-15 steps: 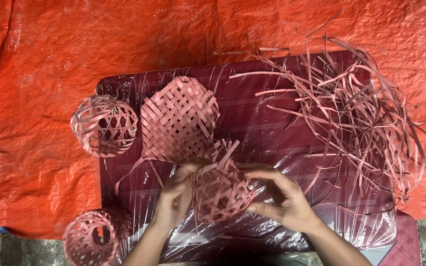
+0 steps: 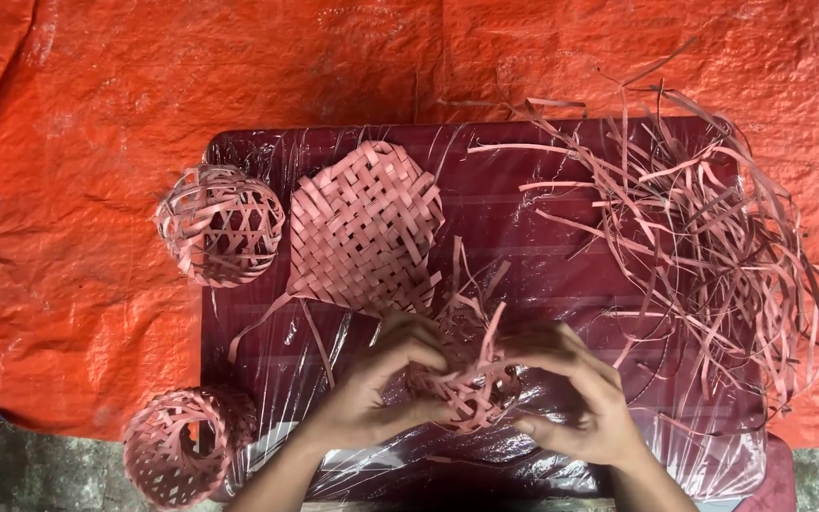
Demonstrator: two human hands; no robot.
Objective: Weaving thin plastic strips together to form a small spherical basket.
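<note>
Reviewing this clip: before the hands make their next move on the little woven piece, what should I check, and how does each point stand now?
1. Both hands on the piece: ok. The left hand and right hand grip the half-woven ball from either side.
2. Loose strip ends free: ok, they stick up from the ball.
3. Spare strips within view: ok, piled at the right of the table.
4. Flat woven mat apart from the hands: ok, just beyond them.
5. Finished balls out of the way: ok, one at the table's left edge, one at the near left corner.
6. Weave tightness: cannot tell.
</note>
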